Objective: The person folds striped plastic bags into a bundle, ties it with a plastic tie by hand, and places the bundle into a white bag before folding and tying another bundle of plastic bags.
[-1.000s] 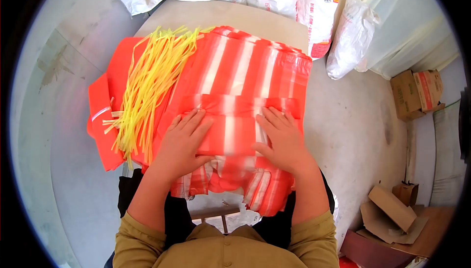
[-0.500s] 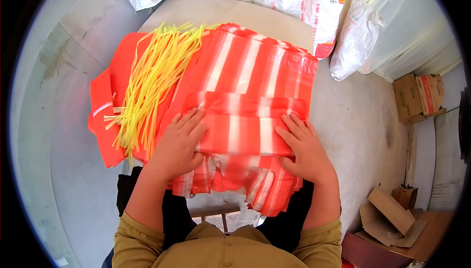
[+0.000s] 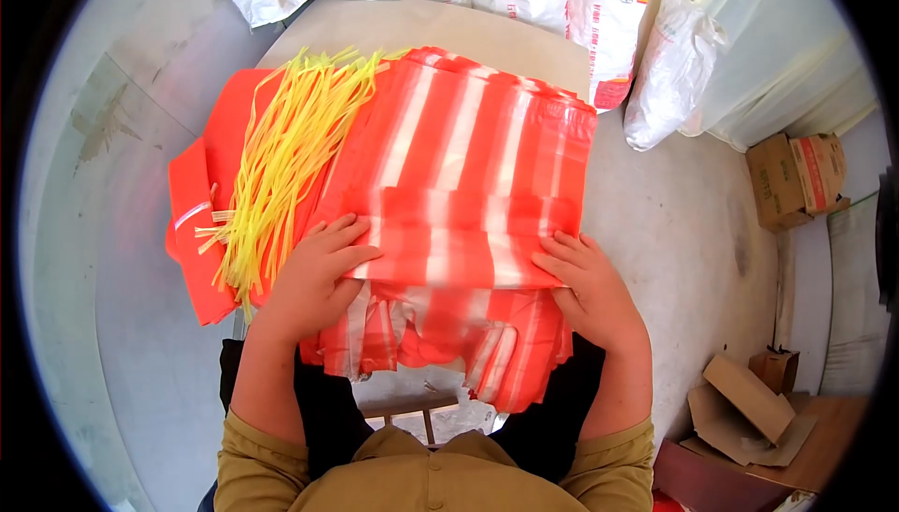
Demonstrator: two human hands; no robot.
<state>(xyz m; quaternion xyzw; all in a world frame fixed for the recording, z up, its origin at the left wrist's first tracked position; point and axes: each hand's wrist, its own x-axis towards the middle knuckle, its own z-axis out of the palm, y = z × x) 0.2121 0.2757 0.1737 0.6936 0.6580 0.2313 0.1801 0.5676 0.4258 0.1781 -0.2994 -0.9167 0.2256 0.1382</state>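
A thick stack of red and white striped plastic sheets or bags [image 3: 454, 142] lies in front of me. On top of it, closest to me, is a folded striped piece [image 3: 449, 240]. My left hand [image 3: 323, 273] rests on its left edge, fingers apart. My right hand [image 3: 590, 282] touches its right edge with the fingers spread. Crumpled striped ends [image 3: 501, 357] hang over the near side toward my lap. A bundle of yellow strips [image 3: 290, 156] lies left of the stack, on plain red material [image 3: 229, 118].
Beige tabletop [image 3: 431, 29] shows behind the stack. White printed sacks [image 3: 609, 20] stand at the back, with another white sack [image 3: 670, 72] to their right. Cardboard boxes [image 3: 782, 184] are at the right, and opened cardboard [image 3: 744, 409] lies at the lower right.
My right hand has moved outward to the right edge of the folded piece. My left hand has shifted slightly left and toward me. The folded piece's near edge now lies slightly closer to me.
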